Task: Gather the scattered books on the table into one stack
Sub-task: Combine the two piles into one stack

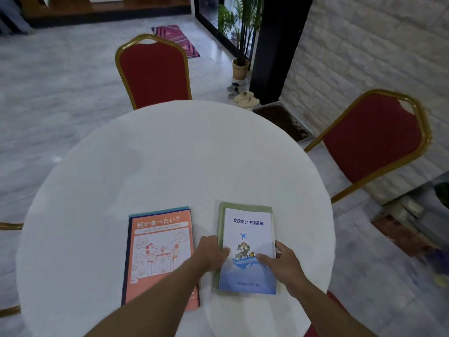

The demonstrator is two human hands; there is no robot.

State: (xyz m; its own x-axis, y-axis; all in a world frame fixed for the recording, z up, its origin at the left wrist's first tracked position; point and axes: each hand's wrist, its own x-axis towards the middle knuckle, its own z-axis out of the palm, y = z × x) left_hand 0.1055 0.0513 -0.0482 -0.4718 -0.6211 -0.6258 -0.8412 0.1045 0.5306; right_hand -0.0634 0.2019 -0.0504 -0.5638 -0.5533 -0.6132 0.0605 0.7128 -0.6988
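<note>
Two small piles lie at the near side of the round white table (170,147). On the left, an orange book (160,249) with a cartoon drawing tops a dark blue book whose edges show. On the right, a white and blue booklet (247,229) with an aeroplane picture lies on a larger green book (222,215). My left hand (211,254) grips the left edge of that right pile, thumb on the booklet. My right hand (281,261) holds its right edge, thumb on the cover. My left forearm crosses the orange book's lower right corner.
Two red chairs with gold frames stand at the table, one at the far side (153,71) and one at the right (371,135). A tray of soil (284,120), slippers and a potted plant (240,66) are on the floor beyond.
</note>
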